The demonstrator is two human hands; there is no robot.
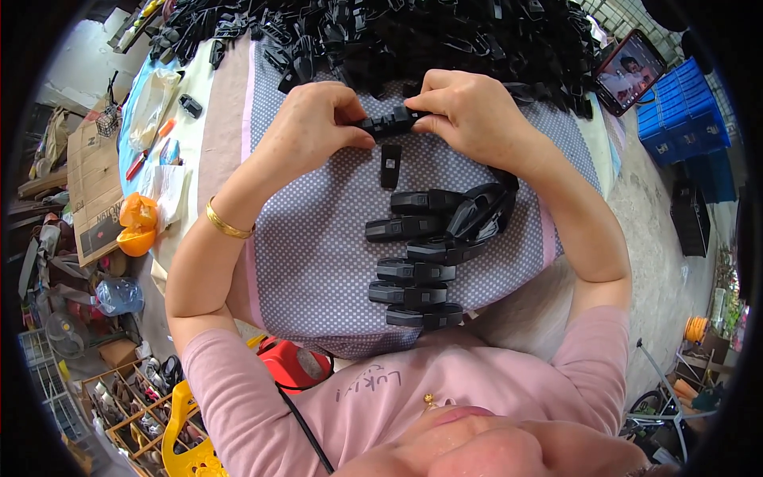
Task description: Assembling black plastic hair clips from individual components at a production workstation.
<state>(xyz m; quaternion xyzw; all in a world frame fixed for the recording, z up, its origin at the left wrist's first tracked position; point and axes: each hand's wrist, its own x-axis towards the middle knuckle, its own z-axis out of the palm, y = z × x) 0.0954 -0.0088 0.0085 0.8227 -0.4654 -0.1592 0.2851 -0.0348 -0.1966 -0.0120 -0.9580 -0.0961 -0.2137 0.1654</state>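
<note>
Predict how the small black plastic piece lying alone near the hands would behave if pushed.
The black plastic piece is probably stiff, judging by its crisp edges. It would likely slide rather than roll, given its elongated, boxy shape. Being small, it may feel light.

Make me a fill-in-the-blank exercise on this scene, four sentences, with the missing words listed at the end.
1. The parts held between the left hand and the right hand are ____ in colour.
2. In the picture, a single loose piece lies just ____ (above or below) the held parts.
3. The gold bracelet is worn on the person's ____ side.
4. The phone is nearer the picture's ____ edge than its opposite side.

Missing words: black; below; left; right
</note>
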